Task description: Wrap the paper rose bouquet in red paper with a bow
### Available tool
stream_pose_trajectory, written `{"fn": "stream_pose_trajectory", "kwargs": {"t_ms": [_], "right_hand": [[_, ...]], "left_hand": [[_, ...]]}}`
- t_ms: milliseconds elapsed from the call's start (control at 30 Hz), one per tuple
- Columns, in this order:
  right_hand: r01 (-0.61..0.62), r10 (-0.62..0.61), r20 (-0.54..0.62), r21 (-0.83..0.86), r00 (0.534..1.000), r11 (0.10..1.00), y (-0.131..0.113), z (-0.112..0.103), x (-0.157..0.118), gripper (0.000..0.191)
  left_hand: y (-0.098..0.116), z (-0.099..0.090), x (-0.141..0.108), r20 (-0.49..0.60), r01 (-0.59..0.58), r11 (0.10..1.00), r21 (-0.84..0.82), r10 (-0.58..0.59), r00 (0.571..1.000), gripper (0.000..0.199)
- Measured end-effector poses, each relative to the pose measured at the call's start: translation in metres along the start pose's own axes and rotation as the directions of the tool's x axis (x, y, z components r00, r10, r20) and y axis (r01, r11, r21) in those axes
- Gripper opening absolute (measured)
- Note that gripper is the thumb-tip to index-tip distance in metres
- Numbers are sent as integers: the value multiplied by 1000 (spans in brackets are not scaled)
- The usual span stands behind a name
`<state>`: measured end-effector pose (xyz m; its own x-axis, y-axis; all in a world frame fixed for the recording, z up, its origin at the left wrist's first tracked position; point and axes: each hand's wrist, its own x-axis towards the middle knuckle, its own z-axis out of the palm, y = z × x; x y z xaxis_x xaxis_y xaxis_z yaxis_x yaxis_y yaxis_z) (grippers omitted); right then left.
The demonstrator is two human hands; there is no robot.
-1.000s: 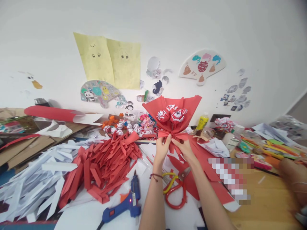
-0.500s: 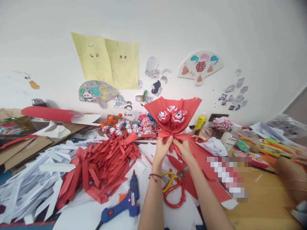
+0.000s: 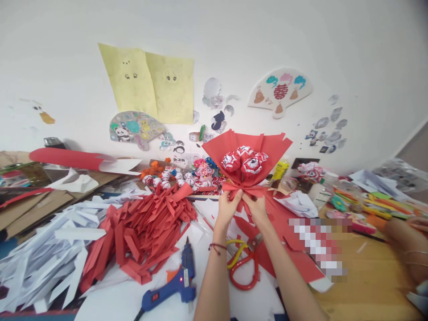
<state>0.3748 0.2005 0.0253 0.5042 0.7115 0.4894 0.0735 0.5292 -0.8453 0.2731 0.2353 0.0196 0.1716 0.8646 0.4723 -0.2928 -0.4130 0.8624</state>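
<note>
Between my two hands stands a paper flower bouquet (image 3: 264, 145), wrapped in red paper, with a few red-and-white paper flowers (image 3: 252, 163) inside. A red bow-like band (image 3: 247, 190) crosses its gathered neck. My left hand (image 3: 228, 208) pinches the neck from the left, thumb in front. From the right, my right hand (image 3: 257, 209) pinches the same spot, the two thumbs close together. Fingers behind the paper are hidden. Below my wrists lie scissors (image 3: 245, 269) with red and yellow handles. A blue glue gun (image 3: 177, 283) rests left of my left forearm, its small light lit.
Folded red paper strips (image 3: 143, 232) and white strips (image 3: 67, 240) are heaped on the left. Red paper sheets (image 3: 294, 240) lie under and right of my arms. More paper flowers (image 3: 180, 179) line the back. Another person's arm (image 3: 406, 245) is at the far right.
The bouquet has tilted and shifted slightly to the right, its wrapper opening turned more toward me. Both hands keep their pinch at the neck.
</note>
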Motion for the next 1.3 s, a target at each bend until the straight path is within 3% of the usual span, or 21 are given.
{"fn": "stream_pose_trajectory", "kwargs": {"t_ms": [833,1067,1300], "right_hand": [[58,-62,-106,-38,992,998,-6,4,-4,35],[78,-96,-184,-101,978,992,-6,4,-1,35],[106,-160,-219,-238,962,965,-10,2,-4,32]], "left_hand": [[8,2,-2,37,-65,998,13,64,997,35],[4,-1,-2,-21,-145,962,230,154,988,24],[11,-4,-10,-101,-214,813,542,316,943,12]]}}
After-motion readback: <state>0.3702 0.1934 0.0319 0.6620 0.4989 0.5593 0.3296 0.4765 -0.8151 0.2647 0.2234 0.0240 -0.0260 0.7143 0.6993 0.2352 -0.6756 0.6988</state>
